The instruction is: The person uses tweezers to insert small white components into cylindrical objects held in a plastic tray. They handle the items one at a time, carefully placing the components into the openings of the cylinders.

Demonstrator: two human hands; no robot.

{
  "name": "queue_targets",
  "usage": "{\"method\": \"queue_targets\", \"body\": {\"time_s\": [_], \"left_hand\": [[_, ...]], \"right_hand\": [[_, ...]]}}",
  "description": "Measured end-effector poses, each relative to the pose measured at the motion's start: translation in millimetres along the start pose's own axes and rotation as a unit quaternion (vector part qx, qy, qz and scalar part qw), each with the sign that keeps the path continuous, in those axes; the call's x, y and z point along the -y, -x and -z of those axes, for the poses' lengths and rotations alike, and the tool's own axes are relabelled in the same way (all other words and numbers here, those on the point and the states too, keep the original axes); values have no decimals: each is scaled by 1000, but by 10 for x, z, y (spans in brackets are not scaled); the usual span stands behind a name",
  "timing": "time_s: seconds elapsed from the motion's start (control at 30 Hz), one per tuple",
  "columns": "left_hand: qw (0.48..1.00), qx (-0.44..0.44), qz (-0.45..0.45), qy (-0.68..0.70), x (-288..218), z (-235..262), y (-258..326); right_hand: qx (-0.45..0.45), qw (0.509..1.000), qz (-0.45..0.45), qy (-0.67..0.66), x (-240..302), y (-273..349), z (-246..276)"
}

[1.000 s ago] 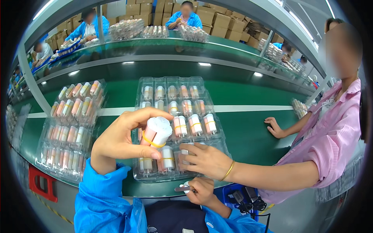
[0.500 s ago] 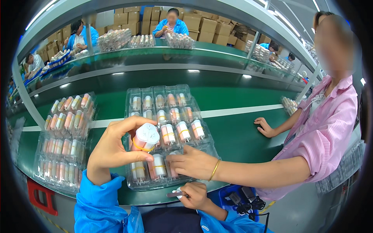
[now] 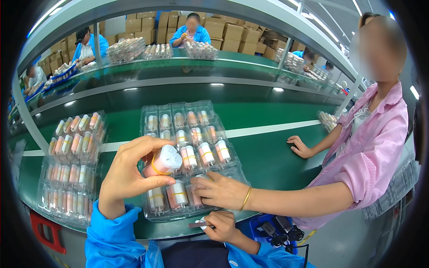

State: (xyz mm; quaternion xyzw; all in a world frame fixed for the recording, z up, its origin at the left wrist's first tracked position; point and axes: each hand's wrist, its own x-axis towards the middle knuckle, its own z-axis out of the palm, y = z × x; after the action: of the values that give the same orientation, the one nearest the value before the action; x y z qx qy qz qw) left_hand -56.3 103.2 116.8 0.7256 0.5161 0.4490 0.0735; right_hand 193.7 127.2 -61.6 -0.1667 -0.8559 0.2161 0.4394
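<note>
My left hand [image 3: 129, 172] is closed around a bundle of pink and white cylinders [image 3: 161, 161] tied with a yellow rubber band, tilted with its white ends toward the right. It is held above a clear plastic tray [image 3: 154, 214] of similar banded bundles. Near the table's front edge, my right hand [image 3: 222, 227] is closed on slim dark tweezers [image 3: 196, 224]; something small and white shows beside its fingers. A co-worker's hand [image 3: 219, 191] with a gold bangle reaches over the tray's near right part, partly hiding the bundles there.
Stacked clear trays of bundles [image 3: 67, 174] stand on the left of the green table [image 3: 277, 154]. The co-worker in a pink shirt leans in from the right, other hand [image 3: 300, 146] on the table. A blue bin [image 3: 257, 225] with black adapters and cables sits below the edge.
My left hand has tipped the bundle, so its pink side shows more and its white ends face further right. The right hand and the co-worker's hands stay nearly in place.
</note>
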Motion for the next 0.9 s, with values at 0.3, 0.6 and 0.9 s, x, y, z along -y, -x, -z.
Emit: {"method": "queue_targets", "body": {"time_s": [0.3,0.6,0.9], "left_hand": [[992,-65,-53,-94,-50,-58,2],[983,-92,-84,-136,-81,-91,-24],[979,-122,-89,-136,-62,-116,-17]], "right_hand": [[-1,1000,2,-7,-9,2,-17],[6,1000,-4,0,26,-23,29],[-2,1000,-10,8,16,-6,19]]}}
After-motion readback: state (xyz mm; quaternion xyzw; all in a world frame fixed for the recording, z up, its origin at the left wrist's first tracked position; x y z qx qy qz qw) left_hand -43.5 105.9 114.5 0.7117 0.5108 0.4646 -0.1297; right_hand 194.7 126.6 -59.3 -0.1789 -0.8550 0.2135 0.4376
